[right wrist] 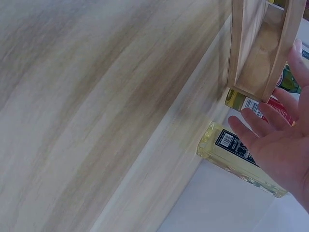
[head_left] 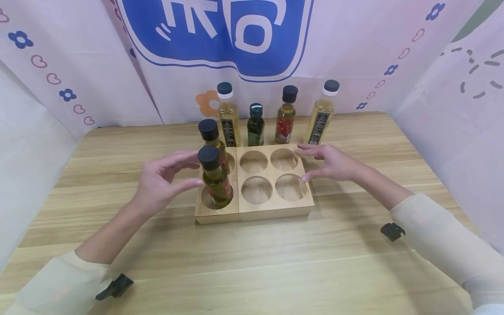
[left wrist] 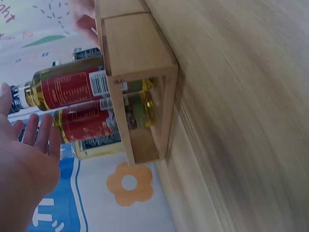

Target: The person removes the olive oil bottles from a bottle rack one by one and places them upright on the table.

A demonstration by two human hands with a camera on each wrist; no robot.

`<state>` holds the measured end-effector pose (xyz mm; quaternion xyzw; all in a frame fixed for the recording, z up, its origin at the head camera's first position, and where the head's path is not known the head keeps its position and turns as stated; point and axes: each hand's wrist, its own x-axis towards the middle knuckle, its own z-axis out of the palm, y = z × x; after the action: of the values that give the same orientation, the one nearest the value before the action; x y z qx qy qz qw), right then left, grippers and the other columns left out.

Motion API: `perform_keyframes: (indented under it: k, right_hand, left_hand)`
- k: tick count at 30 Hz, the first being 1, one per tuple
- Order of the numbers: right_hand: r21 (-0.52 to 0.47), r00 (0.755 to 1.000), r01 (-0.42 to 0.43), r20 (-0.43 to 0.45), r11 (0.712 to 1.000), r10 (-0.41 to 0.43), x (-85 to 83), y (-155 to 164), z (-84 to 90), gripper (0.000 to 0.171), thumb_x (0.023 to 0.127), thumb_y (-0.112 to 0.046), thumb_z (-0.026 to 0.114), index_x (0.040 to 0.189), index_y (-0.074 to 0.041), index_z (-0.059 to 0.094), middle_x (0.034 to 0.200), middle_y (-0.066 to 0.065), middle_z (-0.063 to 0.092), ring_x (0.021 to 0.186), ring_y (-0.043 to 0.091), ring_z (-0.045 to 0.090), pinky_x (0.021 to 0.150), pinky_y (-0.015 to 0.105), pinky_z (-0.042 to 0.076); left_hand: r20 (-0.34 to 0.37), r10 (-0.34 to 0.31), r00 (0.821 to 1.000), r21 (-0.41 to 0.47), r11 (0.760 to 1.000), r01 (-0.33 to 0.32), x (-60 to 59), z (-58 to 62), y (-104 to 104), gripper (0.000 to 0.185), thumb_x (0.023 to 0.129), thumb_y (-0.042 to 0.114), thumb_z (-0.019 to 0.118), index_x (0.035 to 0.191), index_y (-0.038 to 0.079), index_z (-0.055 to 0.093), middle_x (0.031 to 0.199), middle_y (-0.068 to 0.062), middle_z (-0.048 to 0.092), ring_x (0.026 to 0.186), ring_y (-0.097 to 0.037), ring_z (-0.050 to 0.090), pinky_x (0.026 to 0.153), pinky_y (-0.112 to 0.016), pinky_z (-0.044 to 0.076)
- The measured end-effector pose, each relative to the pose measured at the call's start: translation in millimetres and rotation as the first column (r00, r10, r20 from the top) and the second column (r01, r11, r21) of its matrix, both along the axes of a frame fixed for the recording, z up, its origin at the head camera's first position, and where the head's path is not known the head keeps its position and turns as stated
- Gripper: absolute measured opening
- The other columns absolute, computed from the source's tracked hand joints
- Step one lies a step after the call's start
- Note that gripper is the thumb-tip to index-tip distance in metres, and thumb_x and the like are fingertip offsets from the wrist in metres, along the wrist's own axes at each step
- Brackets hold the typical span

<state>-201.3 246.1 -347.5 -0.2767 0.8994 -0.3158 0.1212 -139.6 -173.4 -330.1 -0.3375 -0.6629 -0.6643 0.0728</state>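
On the tabletop (head_left: 118,210) centre sits a wooden six-hole rack (head_left: 275,205), two left holes filled by red-label oil bottles (head_left: 215,179) with black caps, one behind the other. Left hand (head_left: 159,181) open, fingers loosely curved, just beside the front bottle, not gripping it. Right hand (head_left: 334,164) open, fingers extended, thumb at the rack's right edge, fingertips over the back right corner. Four holes empty. Behind the rack, a row of four upright bottles: tall yellow bottle (head_left: 228,116), small green bottle (head_left: 256,124), red-label bottle (head_left: 286,114), another tall yellow bottle (head_left: 322,114). Blue-and-white printed backdrop (head_left: 354,43) behind; the back row stands between rack and backdrop.
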Motion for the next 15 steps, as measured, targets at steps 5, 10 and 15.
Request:
perform_keyframes:
  k: [5,10,15]
  right_hand:
    - [0.004,1.000,0.000,0.006,1.000,0.000,0.1,-0.4,0.5,0.081,0.083,-0.023,0.089,0.150,0.000,0.051,0.162,0.023,0.035,0.144,0.048,0.040,0.114,0.059,0.037]
    - [0.009,1.000,-0.001,-0.001,1.000,0.001,-0.7,-0.1,0.3,0.080,0.083,-0.023,0.089,0.150,0.001,0.051,0.162,0.024,0.035,0.144,0.048,0.040,0.114,0.060,0.037]
    - [0.015,1.000,-0.012,-0.015,1.000,0.012,-1.2,-0.2,0.4,0.080,0.083,-0.023,0.088,0.149,0.002,0.051,0.161,0.025,0.036,0.143,0.049,0.040,0.113,0.060,0.038]
  left_hand:
    - [0.046,0.003,0.999,0.017,1.000,-0.003,1.8,0.9,6.5,0.055,0.075,-0.024,0.077,0.124,-0.002,0.071,0.120,-0.006,0.075,0.106,-0.016,0.072,0.100,-0.028,0.053]
    - [0.088,-0.007,0.996,0.057,0.998,0.002,0.9,3.3,12.0,0.052,0.078,-0.022,0.076,0.124,0.004,0.072,0.119,-0.006,0.075,0.107,-0.015,0.072,0.100,-0.027,0.053]
    - [0.109,-0.022,0.994,0.072,0.997,0.014,-0.5,6.1,17.6,0.050,0.081,-0.020,0.076,0.125,0.004,0.072,0.121,-0.005,0.074,0.109,-0.016,0.072,0.100,-0.028,0.053]
